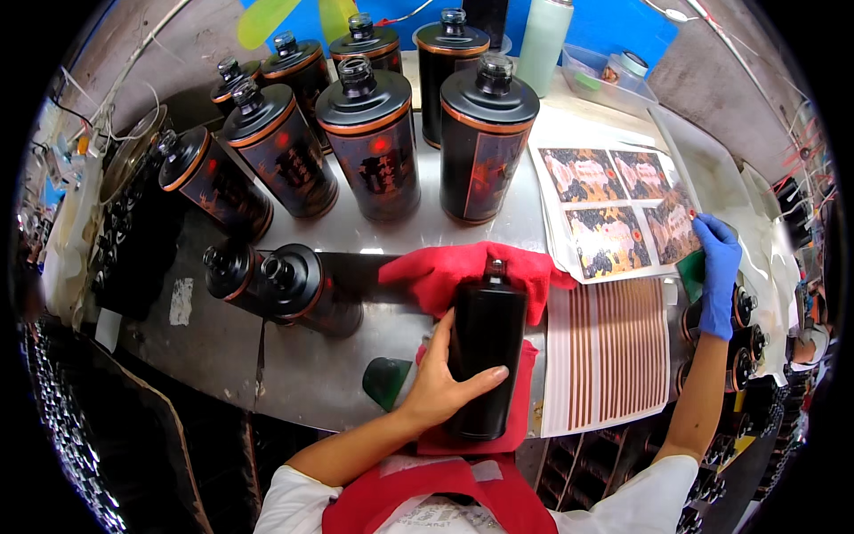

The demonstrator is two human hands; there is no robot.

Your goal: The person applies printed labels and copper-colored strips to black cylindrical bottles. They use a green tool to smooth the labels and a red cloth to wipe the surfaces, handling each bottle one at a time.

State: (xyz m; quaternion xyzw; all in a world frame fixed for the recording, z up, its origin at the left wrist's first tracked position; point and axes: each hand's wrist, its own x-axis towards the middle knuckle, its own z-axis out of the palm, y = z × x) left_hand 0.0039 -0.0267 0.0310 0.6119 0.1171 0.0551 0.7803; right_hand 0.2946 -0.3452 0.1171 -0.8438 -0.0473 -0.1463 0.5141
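My left hand [449,374] is wrapped round a plain black bottle [487,343], which lies with its neck pointing away from me on red cloths [427,274]. The thumb rests across the bottle's upper side. My right hand [717,249], in a blue glove, pinches the edge of a printed decal [669,227] at the right side of a white sheet [574,262]. That decal sits at a slant beside several others on the sheet. A green flat piece [690,274] shows by the gloved hand; whether the hand holds it I cannot tell.
Several decorated black bottles [369,160] stand on the metal table [302,374] at the back and left. A striped sheet [605,356] lies right of the cloth, a dark green piece [386,383] to its left. Behind are a pale green flask [543,44] and plastic tub [614,78].
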